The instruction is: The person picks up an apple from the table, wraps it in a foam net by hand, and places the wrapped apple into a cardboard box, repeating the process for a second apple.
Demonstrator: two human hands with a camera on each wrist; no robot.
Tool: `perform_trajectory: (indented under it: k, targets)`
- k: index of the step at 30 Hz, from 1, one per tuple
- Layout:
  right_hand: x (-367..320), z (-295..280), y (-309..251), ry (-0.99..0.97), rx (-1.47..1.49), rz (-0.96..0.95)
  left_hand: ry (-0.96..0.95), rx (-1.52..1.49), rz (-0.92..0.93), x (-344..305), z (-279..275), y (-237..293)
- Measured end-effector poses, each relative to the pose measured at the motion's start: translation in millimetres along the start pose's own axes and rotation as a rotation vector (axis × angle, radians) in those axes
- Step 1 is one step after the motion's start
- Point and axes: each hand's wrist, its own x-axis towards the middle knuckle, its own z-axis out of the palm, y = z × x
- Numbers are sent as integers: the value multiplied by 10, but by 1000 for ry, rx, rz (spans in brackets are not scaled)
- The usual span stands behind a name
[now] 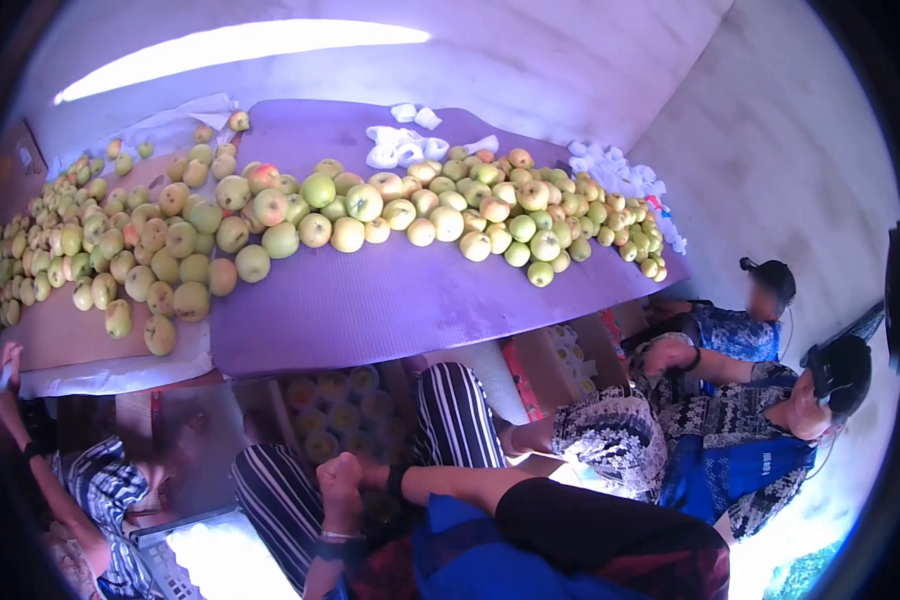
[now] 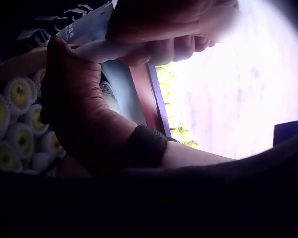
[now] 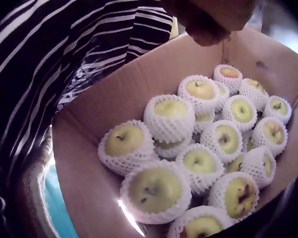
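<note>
Down below the table edge, the person's left hand point(image 2: 164, 25) has its fingers curled round a pale white piece point(image 2: 107, 49), which is too blurred to name any closer. The right hand point(image 2: 74, 99), a dark band at its wrist, comes up against the near end of the same piece. I see only its back, so I cannot tell whether it grips. From the head view the two hands sit bunched together in front of the body, touching.

Just under them stands an open cardboard box point(image 3: 89, 173), packed with yellow-green apples in white foam nets point(image 3: 156, 191) that lie close against one another. Striped cloth point(image 3: 64, 49) hangs along the box's left side.

Above, a long table with a purple mat point(image 1: 390, 300) carries a wide band of loose apples point(image 1: 315, 190), with spare white nets point(image 1: 400, 145) heaped at its far edge. A person in a striped top point(image 1: 100, 490) sits at the left. At the right are two more people in blue patterned clothes point(image 1: 730, 430), one behind the other.
</note>
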Motion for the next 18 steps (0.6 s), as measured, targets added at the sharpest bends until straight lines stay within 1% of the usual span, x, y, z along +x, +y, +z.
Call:
perform_trajectory:
  k: [2, 4, 5, 7, 8, 9, 10, 11, 12, 13, 14, 15, 16, 17, 18]
  targets:
    - [65, 64, 163, 4, -7, -33, 16, 26, -8, -24, 1, 16]
    - [44, 75, 222, 58, -45, -76, -4, 50, 2, -23, 42, 74]
    - [34, 81, 251, 49, -35, -93, -23, 49, -14, -26, 39, 76]
    - [-15, 59, 281, 61, -337, -3, -14, 23, -19, -53, 64, 28]
    - [-40, 45, 299, 64, -329, -14, -17, -18, -32, -61, 71, 4]
    - [-59, 19, 296, 67, -385, -23, -17, -5, -29, -62, 67, -12]
    - [-81, 0, 291, 69, -440, -33, -74, -1, -63, -62, 60, -20]
    - [-108, -3, 284, 67, -431, -48, -126, 5, -98, -67, 42, -12]
    - [-113, -6, 286, 74, -486, -77, -116, 23, -90, -53, 58, 18]
    - [-91, 16, 341, 79, -540, -107, -103, -142, -86, -29, 97, 50]
    - [-45, 86, 541, 167, -535, -124, -87, -311, -81, -18, 98, 61]
    - [-70, 35, 570, 179, -505, -76, -116, -342, -23, 11, 32, 56]
    - [-112, -44, 622, 184, -474, -22, -23, -371, 50, 16, 12, 16]
    - [-142, -100, 675, 250, -370, 36, 77, -397, 118, 48, 49, 60]
    - [-158, -127, 764, 309, -264, 103, 87, -419, 76, 52, 28, 100]
